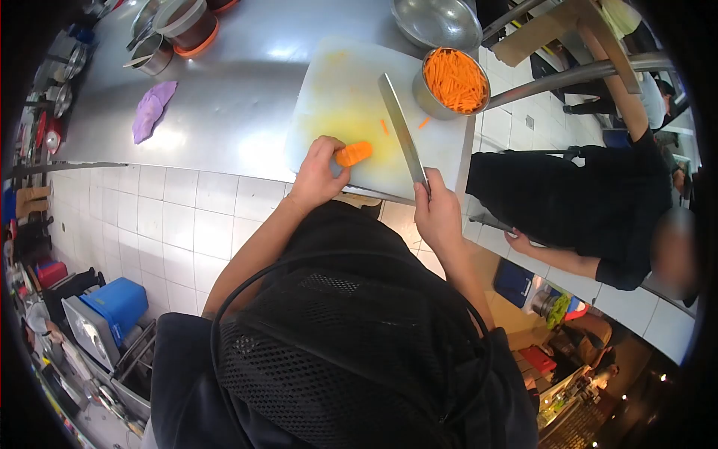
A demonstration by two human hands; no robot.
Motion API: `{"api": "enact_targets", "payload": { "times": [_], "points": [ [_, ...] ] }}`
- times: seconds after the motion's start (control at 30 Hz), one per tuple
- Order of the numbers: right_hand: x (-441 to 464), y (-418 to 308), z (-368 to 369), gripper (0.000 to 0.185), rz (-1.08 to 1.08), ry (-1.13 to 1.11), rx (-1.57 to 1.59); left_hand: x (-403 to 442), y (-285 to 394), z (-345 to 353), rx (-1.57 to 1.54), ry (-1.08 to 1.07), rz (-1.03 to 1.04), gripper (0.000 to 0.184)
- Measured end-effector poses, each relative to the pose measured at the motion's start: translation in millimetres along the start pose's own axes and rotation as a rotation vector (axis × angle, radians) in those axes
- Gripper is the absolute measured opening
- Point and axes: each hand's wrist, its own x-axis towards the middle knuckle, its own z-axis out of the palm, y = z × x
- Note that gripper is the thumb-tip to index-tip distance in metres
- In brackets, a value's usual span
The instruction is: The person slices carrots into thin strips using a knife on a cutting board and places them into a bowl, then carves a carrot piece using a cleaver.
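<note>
My left hand (321,173) is closed on the left end of an orange carrot piece (354,154), which lies near the front edge of the white cutting board (321,90). In my right hand (438,211) is the handle of a large knife (402,127), its blade pointing up and away over the board, apart from the carrot. Two thin carrot sticks (384,126) lie on either side of the blade. A metal container (430,103) full of carrot sticks (455,81) stands at the board's right back corner.
A metal bowl (437,22) stands behind the container. On the steel table (232,112) lie a purple cloth (153,111), a small metal pot (153,56) and a tub of dark contents (187,26). Another person in black (591,202) is close on the right.
</note>
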Motion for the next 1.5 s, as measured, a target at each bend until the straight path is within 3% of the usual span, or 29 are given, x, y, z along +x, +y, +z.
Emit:
{"api": "enact_targets", "payload": {
  "times": [0.2,0.4,0.53,1.5],
  "points": [
    [1.4,1.0,-11.6,0.019,0.085,-0.029,0.044,0.2,1.0,-1.0,0.000,-0.006,-0.010,0.038],
    [-14.9,2.8,-1.1,0.017,0.190,-0.281,0.135,1.1,3.2,0.1,-0.001,0.018,-0.011,0.037],
    [-19.2,-13.7,1.6,0.018,0.139,-0.341,0.037,1.1,2.6,1.2,0.004,0.011,-0.019,0.037],
    [-15.2,-25.3,11.0,0.015,0.106,-0.337,0.015,1.8,0.9,0.0,0.022,-0.005,-0.014,0.037]
  ]
}}
